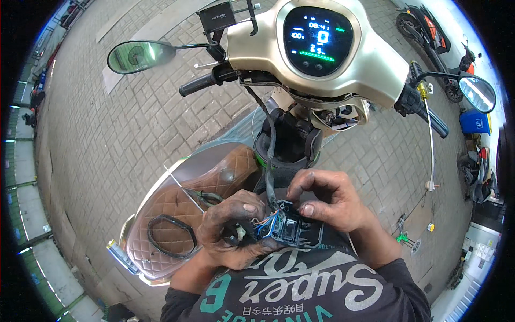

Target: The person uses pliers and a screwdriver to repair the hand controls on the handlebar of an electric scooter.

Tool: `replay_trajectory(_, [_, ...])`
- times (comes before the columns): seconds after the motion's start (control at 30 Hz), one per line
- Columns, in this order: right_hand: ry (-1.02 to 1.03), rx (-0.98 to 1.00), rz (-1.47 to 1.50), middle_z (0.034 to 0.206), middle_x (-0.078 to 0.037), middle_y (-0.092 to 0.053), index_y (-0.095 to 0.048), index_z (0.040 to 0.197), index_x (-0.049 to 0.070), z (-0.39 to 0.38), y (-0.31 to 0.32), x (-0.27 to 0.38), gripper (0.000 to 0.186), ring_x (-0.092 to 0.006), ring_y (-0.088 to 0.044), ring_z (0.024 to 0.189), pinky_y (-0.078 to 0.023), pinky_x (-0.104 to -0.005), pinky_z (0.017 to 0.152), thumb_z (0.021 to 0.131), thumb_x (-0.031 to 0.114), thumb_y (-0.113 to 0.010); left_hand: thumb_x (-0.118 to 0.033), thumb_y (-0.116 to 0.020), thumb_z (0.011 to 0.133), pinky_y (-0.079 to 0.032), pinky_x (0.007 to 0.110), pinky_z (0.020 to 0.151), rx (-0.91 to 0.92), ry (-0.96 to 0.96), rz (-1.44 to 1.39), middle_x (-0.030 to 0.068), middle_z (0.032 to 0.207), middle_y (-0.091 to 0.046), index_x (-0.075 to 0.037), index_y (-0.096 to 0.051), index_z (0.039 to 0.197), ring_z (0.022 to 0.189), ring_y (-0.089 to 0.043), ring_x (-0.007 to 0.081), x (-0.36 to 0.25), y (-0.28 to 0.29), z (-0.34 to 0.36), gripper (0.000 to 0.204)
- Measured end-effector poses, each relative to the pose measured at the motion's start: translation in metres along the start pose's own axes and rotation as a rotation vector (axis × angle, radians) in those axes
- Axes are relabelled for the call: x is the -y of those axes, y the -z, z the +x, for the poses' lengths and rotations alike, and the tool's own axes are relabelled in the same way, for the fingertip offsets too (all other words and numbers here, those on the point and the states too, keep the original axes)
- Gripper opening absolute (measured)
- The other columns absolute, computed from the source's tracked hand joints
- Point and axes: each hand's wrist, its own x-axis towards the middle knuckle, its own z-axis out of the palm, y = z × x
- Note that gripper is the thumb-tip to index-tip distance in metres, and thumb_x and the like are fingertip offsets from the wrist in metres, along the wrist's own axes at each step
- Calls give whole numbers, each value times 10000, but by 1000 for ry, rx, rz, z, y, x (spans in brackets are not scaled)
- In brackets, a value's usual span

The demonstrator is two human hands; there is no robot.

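My left hand [230, 231] is closed around an open black plastic casing [289, 228] in front of my chest. Thin blue, orange and pale wires [266, 222] run into it. A dark part with a small whitish piece [240, 233] lies in the left palm. From under the handlebar, a thick black cable [271, 155] hangs down to the casing. My right hand [335, 201] is at the casing's upper right edge, index finger and thumb bent toward each other in a pinch. Whatever is between those fingertips is too small to make out.
A gold scooter handlebar cover [257, 48] with a lit display [318, 40] stands ahead, between two mirrors. To the left, a brown quilted seat [214, 185] carries a black ring-shaped frame [173, 236]. A yellow-handled screwdriver [422, 88] is by the right grip; other scooters [424, 29] stand along the right.
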Motion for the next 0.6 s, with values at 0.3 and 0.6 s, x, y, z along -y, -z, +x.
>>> replay_trajectory(0.3, [6,-44,-168,926,-90,-591,-599,956,2,2,-5,-5,274,-167,-572,904,-453,-311,819,752,140,-718,-109,-816,653,-478,315,659,60,184,220,148,831,-600,2,-507,1096,751,-596,207,-5,3,-4,551])
replay_trajectory(0.6, [279,0,-310,1012,-127,-551,-633,928,37,5,-10,9,286,-242,-552,958,-451,-330,820,681,112,-756,-133,-784,674,-485,337,654,214,242,501,154,910,-607,0,-509,1145,747,-610,270,-10,-2,0,561])
